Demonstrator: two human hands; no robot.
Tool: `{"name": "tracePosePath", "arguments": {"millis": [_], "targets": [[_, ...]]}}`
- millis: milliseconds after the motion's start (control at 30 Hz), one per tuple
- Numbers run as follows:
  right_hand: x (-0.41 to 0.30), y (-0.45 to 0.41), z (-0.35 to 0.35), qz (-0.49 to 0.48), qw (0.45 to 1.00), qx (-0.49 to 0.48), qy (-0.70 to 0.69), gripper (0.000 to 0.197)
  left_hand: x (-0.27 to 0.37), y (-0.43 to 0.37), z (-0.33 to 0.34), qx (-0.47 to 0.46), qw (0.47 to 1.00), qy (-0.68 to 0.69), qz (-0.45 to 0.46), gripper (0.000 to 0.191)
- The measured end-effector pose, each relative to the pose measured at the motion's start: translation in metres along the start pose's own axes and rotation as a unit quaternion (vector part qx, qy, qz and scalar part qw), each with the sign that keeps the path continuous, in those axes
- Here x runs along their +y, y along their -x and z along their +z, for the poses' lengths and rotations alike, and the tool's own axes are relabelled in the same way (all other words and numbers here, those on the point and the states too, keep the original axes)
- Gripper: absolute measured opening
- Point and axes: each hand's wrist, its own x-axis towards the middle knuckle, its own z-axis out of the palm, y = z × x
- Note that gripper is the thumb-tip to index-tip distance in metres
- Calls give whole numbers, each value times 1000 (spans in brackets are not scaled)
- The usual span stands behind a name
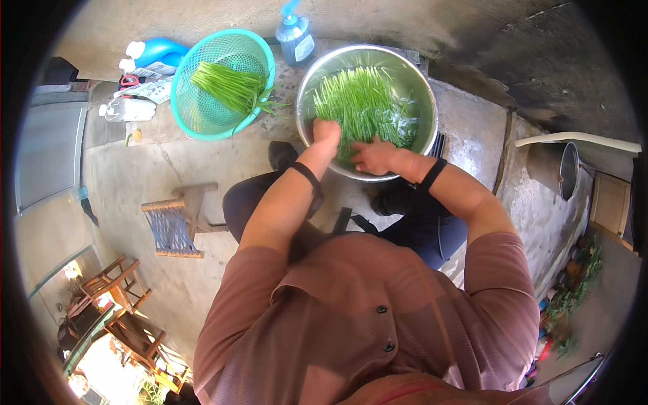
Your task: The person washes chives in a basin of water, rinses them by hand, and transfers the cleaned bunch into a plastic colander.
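Observation:
Long green stalks, apparently garlic chives [357, 98], lie in water in a round stainless steel basin [432, 101] in front of me. My left hand [326, 132] is at the near left side of the basin, its fingers curled at the edge of the stalks; whether it grips any is unclear. My right hand [375, 156] is inside the near part of the basin, fingers spread over the leafy ends. Left of the basin, a bundle of similar green stalks [230, 87] rests in a turquoise plastic mesh basket [182, 109], some tips hanging over its rim.
A blue pump bottle [295, 43] stands behind, between basket and basin. Left of the basket are a blue detergent bottle [163, 53] and a clear bottle with a white cap [129, 109]. A folding stool [172, 230] is on the floor at left. A metal bucket [568, 169] lies at right.

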Motion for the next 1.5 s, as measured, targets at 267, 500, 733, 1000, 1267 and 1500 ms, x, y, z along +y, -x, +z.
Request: {"name": "tracePosePath", "arguments": {"millis": [267,500,733,1000,1267,1500], "targets": [[42,11,4,-3,985,-94,148,44,-13,-12,-5,-111,975,124,-146,47],[45,-4,-29,141,989,-14,-42,32,-30,-4,7,-11,997,1,-77,43],[62,-20,-24,135,985,82,71,65,-27,1,32,-162,914,289,-236,42],[41,-5,-45,158,979,76,107,69,-26,6,27,-99,919,275,-263,54],[37,1,1,19,985,-32,166,59,-27,-8,18,-114,942,222,-227,57],[31,7,-28,-18,984,-137,112,50,-8,-4,8,-92,948,242,-185,69]]}}
